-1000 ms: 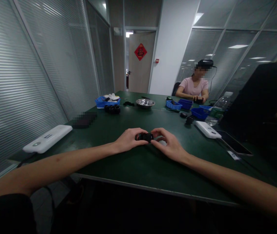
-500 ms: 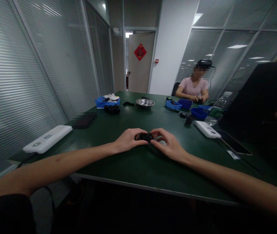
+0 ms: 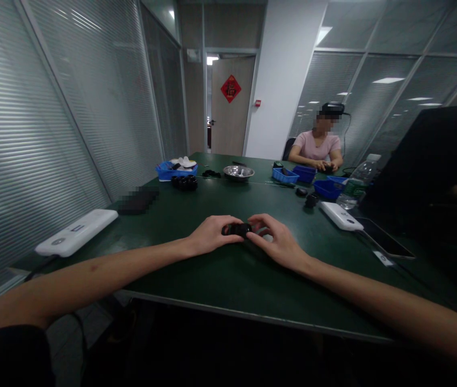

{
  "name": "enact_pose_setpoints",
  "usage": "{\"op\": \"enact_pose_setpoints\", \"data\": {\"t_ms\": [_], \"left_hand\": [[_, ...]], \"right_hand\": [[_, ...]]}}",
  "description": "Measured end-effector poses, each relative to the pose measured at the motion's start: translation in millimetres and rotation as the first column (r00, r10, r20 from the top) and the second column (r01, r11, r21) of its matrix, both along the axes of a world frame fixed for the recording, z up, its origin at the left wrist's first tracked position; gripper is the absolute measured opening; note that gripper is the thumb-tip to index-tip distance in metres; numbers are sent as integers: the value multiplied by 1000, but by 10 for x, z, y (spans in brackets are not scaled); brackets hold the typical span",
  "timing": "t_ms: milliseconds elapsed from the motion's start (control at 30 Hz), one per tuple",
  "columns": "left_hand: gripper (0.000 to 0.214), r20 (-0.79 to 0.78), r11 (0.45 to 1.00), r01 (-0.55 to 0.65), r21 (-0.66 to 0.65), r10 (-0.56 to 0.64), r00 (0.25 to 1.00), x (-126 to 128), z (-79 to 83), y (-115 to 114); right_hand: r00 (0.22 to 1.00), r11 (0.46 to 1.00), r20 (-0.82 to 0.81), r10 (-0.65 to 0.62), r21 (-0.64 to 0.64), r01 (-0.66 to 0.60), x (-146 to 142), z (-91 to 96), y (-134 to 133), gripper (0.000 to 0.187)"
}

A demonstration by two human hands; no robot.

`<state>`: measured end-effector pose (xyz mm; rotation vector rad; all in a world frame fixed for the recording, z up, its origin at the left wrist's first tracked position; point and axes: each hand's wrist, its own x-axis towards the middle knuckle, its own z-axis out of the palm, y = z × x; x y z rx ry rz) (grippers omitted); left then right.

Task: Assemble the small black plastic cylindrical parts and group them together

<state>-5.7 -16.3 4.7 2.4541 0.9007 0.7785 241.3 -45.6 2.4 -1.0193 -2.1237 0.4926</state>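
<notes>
My left hand [image 3: 211, 233] and my right hand [image 3: 275, 241] meet over the middle of the dark green table [image 3: 228, 269]. Between their fingertips sits a small black part [image 3: 237, 229], held just above the tabletop. Both hands curl their fingers round it, the left from the left side and the right from the right. What the part is exactly is too dark to make out.
A white flat device [image 3: 75, 231] lies at the left, another [image 3: 340, 215] at the right beside a phone [image 3: 385, 242] and a water bottle [image 3: 359, 183]. Farther back: blue bins [image 3: 297, 173], a steel bowl [image 3: 238, 172], black parts [image 3: 185, 182]. A person in pink [image 3: 317, 148] works at the far end.
Both hands with the black part have sunk slightly toward the table. The view has tilted a little. Nothing else has moved.
</notes>
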Motion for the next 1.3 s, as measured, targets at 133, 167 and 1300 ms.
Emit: {"op": "enact_pose_setpoints", "data": {"t_ms": [133, 167, 1300], "left_hand": [[43, 2, 1000, 9, -5, -9, 1000, -2, 5, -5], [42, 0, 1000, 9, -5, -9, 1000, -4, 6, -4], [42, 32, 1000, -10, 2, 10, 999, -13, -11, 11]], "right_hand": [[999, 1000, 44, -3, -10, 4, 3, -6, 11, 25], [999, 1000, 40, 20, 6, -21, 10, -13, 15, 25], [1000, 1000, -11, -11, -29, 10, -12, 4, -13, 37]]}}
